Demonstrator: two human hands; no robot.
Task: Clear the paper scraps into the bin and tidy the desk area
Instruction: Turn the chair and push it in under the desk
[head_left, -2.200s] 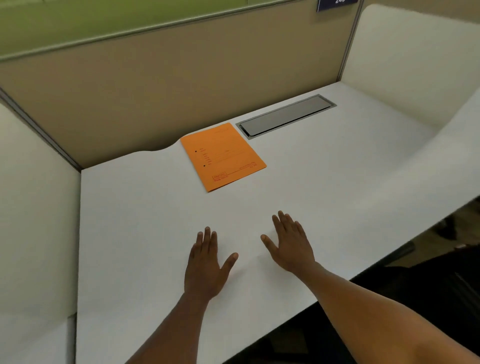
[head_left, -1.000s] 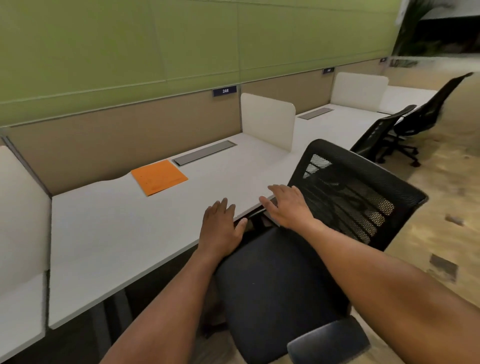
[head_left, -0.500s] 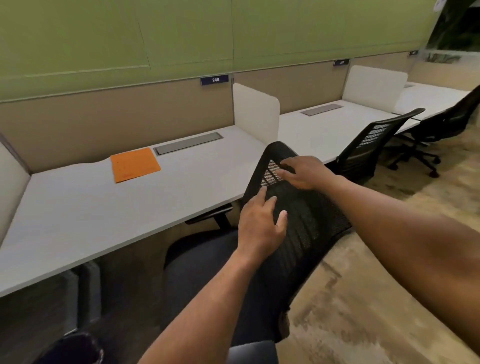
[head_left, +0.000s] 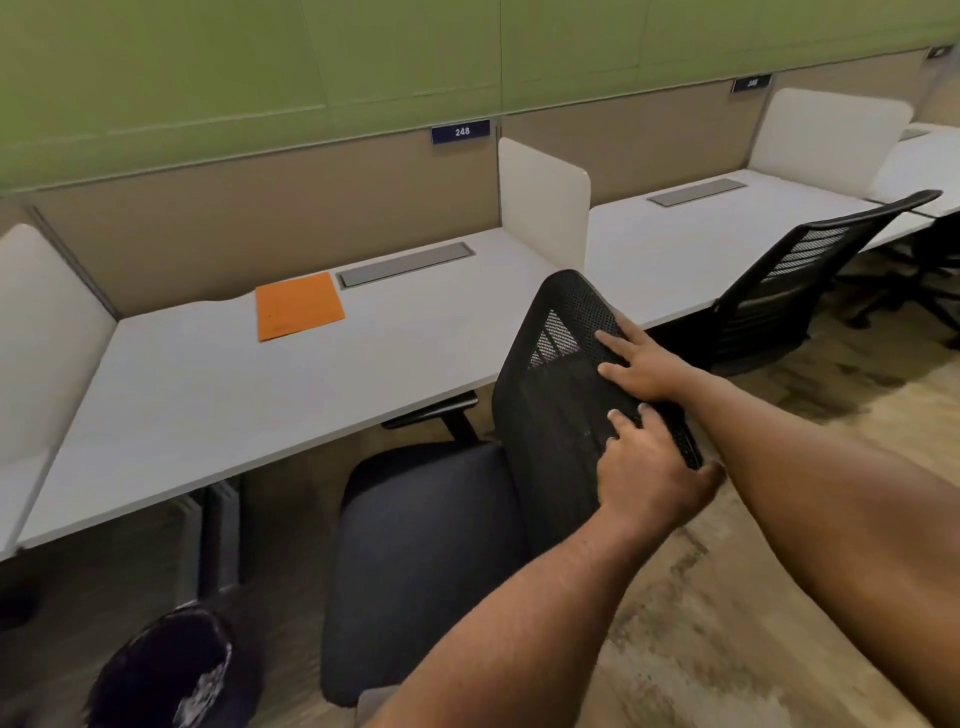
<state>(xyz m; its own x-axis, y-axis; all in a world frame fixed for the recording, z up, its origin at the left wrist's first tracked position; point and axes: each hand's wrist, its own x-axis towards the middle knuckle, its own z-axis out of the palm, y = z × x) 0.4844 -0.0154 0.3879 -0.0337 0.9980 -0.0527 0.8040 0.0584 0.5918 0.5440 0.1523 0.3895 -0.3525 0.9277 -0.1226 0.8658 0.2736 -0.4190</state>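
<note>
A black mesh office chair (head_left: 561, 415) stands in front of the white desk (head_left: 234, 415), its seat (head_left: 426, 545) partly under the desk edge. My left hand (head_left: 647, 475) grips the right edge of the backrest low down. Just above it, my right hand (head_left: 641, 366) wraps the same edge with its fingers spread over the mesh. An orange folder (head_left: 298, 306) lies flat at the back of the desk. A black bin (head_left: 166, 670) stands on the floor at the lower left, with white scraps showing inside. No loose scraps are visible on the desk.
A grey cable hatch (head_left: 405, 265) is set into the desk behind the folder. White dividers (head_left: 545, 197) separate the desks. A second black chair (head_left: 779, 291) stands at the neighbouring desk on the right. Wooden floor (head_left: 753, 597) stretches to the right.
The view has swung left and down, so the bin now shows. My right hand has slid down the backrest edge toward my left hand, which now grips that edge. The chair's backrest has turned.
</note>
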